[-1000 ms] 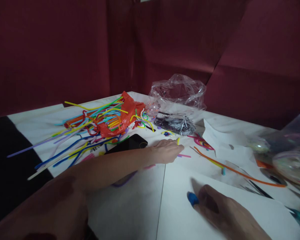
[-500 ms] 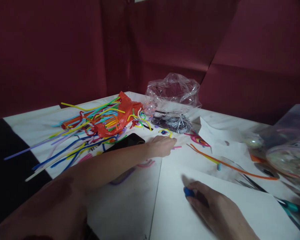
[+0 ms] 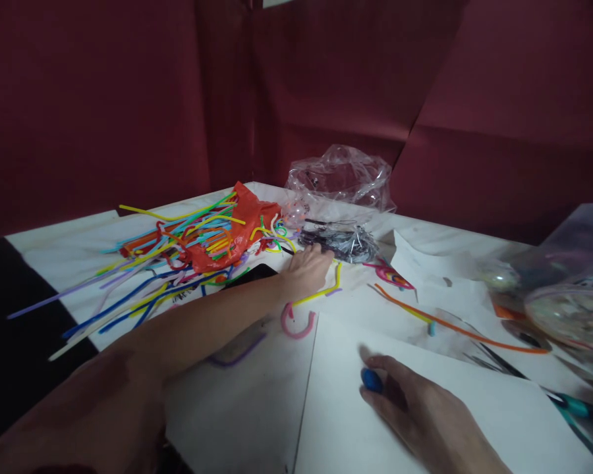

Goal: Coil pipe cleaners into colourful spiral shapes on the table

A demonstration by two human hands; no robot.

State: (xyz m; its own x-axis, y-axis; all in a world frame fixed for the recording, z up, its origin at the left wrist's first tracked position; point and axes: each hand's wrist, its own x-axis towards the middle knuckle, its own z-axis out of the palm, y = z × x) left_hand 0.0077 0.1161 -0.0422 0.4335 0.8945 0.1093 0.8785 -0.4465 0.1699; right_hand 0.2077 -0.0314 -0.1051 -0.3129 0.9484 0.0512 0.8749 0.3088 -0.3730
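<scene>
The left hand (image 3: 306, 268), fingers loosely curled, touched a yellow pipe cleaner (image 3: 326, 288) just right of the orange bag (image 3: 237, 230); light, bendy, probably best pinched mid-length; the right hand (image 3: 415, 411) pinched a blue bead (image 3: 372, 380).

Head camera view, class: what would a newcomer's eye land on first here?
Most striking is the tangle of bright pipe cleaners spilling from an orange bag at the table's left. The left hand reaches out beside it, near a yellow pipe cleaner and a curved pink piece. Nearer, the right hand rests on white paper with a small blue piece at its fingertips.
</scene>
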